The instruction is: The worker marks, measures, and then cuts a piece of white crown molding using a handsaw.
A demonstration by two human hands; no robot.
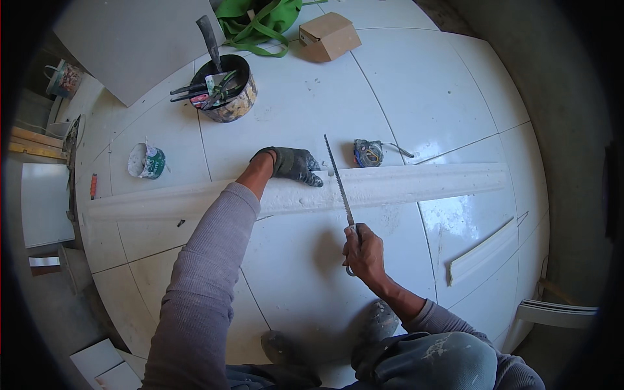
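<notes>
A long white cornice strip (403, 185) lies across the tiled floor from left to right. My left hand (296, 167), in a dark glove, grips its far edge a little left of the middle, with the thumb on top. My bare right hand (363, 255) is closed round the handle of a handsaw (338, 179) with a narrow toothed blade. The blade points away from me and crosses over the strip just right of the glove. Whether its teeth touch the strip, I cannot tell. A tape measure (368, 153) sits just beyond the strip, right of the blade.
At the back left stands a black bucket (235, 107) of tools, near a green bag (260, 23) and a cardboard box (329, 37). A small tub (147, 161) is beyond the strip's left part. A shorter moulding piece (482, 252) lies at right. My shoes are close below.
</notes>
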